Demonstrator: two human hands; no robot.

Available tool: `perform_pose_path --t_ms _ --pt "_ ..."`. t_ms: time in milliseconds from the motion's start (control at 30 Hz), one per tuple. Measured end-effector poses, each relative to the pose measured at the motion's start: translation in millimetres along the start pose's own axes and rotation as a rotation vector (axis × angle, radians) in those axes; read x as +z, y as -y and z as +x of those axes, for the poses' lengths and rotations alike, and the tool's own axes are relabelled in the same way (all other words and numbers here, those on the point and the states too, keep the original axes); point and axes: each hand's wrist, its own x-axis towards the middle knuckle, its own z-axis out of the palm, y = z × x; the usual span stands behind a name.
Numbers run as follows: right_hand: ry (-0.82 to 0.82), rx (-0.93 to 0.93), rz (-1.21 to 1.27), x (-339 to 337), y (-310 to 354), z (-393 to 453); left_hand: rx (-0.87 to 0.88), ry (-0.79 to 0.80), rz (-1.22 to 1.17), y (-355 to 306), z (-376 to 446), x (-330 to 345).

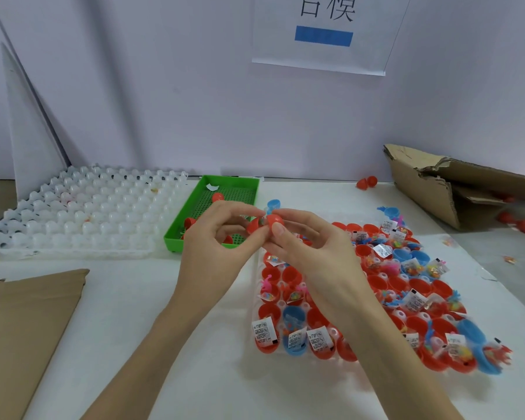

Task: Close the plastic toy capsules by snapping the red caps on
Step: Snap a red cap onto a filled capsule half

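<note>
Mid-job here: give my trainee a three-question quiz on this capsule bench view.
1. True or false: both hands grip the red plastic capsule.
2. Which sits nearer the white wall: (a) the green perforated plastic tray, (b) the clear tray of open red and blue capsule halves?
3. Fill in: the white moulded empty tray lies to the person's ____.

Key: 1 true: left hand and right hand pinch it. 2 a. 3 left.

Two bare forearms run up from the lower edge, each ending in a bare grip: the left hand and the right hand. No sleeve covers either arm within view. The fingers are slender, with short, plain, unpainted nails.
</note>
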Motion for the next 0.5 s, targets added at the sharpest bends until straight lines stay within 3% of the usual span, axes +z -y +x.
perform_pose_path --t_ms 167,500 --pt "-0.031 0.006 -0.061 1.6 0.0 -0.4 -0.002 0.078 0.028 1.1 -0.4 1.2" --pt "-0.094 -0.090 -0.188 13.3 -5.3 -3.8 0.138 0.071 0.155 6.8 -0.2 -0.9"
